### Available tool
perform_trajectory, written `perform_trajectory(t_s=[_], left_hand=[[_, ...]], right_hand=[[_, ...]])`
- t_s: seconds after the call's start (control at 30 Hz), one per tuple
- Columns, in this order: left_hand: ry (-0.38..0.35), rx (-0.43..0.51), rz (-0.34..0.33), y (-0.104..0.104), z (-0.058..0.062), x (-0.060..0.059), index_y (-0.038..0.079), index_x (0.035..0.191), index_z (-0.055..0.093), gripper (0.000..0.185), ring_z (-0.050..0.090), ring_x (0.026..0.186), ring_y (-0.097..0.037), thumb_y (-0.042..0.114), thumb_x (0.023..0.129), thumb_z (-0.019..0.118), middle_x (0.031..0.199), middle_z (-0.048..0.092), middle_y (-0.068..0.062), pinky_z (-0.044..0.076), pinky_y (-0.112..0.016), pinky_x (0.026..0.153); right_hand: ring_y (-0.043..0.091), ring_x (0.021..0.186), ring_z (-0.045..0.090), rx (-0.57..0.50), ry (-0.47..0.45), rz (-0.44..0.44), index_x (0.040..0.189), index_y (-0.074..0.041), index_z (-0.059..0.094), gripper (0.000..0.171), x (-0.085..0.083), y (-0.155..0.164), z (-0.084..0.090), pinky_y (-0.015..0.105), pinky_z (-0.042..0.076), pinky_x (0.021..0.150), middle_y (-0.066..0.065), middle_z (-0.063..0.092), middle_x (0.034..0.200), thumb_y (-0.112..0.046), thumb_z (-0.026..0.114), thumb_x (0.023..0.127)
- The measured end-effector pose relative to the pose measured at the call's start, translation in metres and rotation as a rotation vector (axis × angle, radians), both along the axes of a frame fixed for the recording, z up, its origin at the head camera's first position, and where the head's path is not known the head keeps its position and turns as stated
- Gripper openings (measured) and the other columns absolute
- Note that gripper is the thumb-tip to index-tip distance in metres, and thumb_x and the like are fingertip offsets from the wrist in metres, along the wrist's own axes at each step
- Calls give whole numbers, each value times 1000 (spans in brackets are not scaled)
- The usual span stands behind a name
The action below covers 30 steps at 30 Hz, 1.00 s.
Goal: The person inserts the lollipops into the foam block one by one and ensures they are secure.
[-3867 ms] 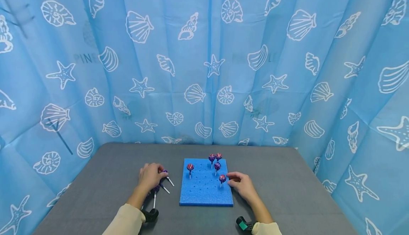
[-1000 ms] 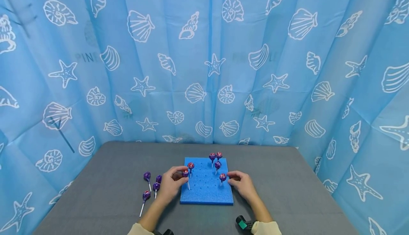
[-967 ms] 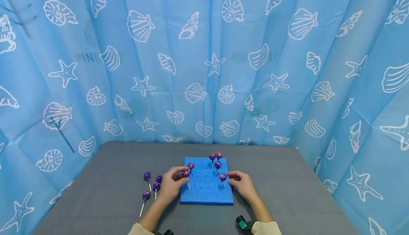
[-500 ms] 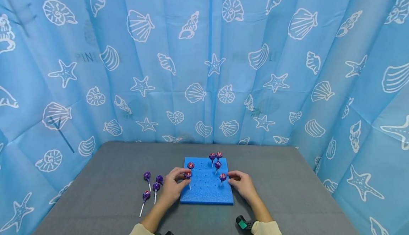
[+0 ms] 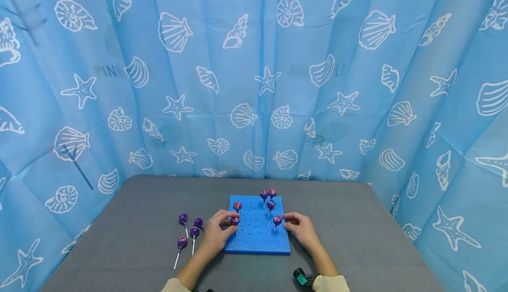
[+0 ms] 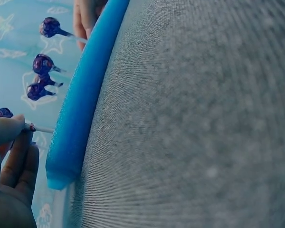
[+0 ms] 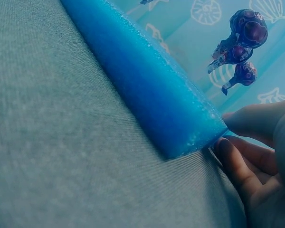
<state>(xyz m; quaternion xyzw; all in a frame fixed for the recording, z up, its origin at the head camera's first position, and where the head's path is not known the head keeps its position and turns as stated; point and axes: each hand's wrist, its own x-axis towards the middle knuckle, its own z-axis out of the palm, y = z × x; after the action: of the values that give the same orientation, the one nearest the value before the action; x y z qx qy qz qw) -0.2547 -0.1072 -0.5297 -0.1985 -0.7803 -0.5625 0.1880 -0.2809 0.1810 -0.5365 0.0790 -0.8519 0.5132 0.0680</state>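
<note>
We see, largest first, one blue curtain (image 5: pixel 259 58) printed with white shells and starfish, filling the upper frame. Below it extends one grey table (image 5: pixel 357 230), bearing one blue foam board (image 5: pixel 258 244) at lower centre with rows of small holes. We count two hands. The left hand (image 5: pixel 216 233), left of the board, has thumb and fingers closed in a pinch; the right hand (image 5: pixel 304 229), its fingers loosely bent and parted, touches the board's right edge. Two cream sleeves (image 5: pixel 332 284) enter at the bottom edge. We count ten purple-and-red lollipops: one held lollipop (image 5: pixel 236 221) in the left hand, its stick pointing down at the board's left side, though we cannot tell whether the tip is in a hole; five standing lollipops (image 5: pixel 271 205) upright in the board, four toward its right, one at upper left; and four loose lollipops (image 5: pixel 194 232) on the table at lower left.
</note>
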Motion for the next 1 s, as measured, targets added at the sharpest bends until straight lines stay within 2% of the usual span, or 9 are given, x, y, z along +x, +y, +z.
perform_trajectory(t_s=[0.17, 0.3, 0.47, 0.6, 0.83, 1.0], left_hand=[[-15, -41, -16, -2, 0, 0, 15, 109, 70, 34, 66, 91, -18, -3, 81, 75, 103, 63, 4, 54, -39, 82], [-30, -68, 6, -1, 2, 2, 15, 114, 69, 39, 65, 90, -17, -4, 81, 75, 104, 62, 5, 54, -38, 81], [-52, -64, 44, 1, 5, 4, 8, 127, 62, 54, 64, 87, -23, -10, 78, 74, 106, 62, -7, 54, -39, 79], [-47, -47, 45, 2, 8, 4, 5, 128, 60, 57, 63, 86, -28, -14, 76, 74, 108, 62, -16, 54, -39, 78], [-69, -86, 24, -5, 6, 5, 15, 126, 63, 50, 61, 88, -14, -2, 80, 76, 108, 61, 1, 53, -29, 78], [-66, -56, 3, -10, 10, 9, 14, 126, 63, 50, 62, 87, -18, -3, 80, 75, 111, 62, -7, 54, -32, 78]], right_hand=[[17, 86, 60, 5, 2, -10, 101, -7, 71, 17, -1, 1, -1, 29, 50, 75, 2, 68, 96, 2, 68, 87], [16, 84, 60, 9, 16, -8, 100, -7, 71, 18, -1, 1, -2, 28, 50, 73, 2, 68, 94, 2, 69, 85], [16, 83, 60, 5, 35, -2, 100, -6, 72, 17, -1, 1, -3, 28, 50, 72, 2, 68, 93, 2, 70, 85], [16, 83, 60, 8, 41, 2, 100, -6, 72, 17, 0, 1, -2, 27, 50, 73, 2, 68, 94, 2, 70, 85], [17, 84, 61, 10, 31, 3, 100, -6, 72, 17, 0, 0, -2, 28, 51, 73, 3, 68, 94, 2, 69, 85], [17, 84, 60, 15, 16, -7, 101, -6, 72, 17, -1, 0, -1, 28, 50, 74, 2, 68, 95, 2, 69, 86]])
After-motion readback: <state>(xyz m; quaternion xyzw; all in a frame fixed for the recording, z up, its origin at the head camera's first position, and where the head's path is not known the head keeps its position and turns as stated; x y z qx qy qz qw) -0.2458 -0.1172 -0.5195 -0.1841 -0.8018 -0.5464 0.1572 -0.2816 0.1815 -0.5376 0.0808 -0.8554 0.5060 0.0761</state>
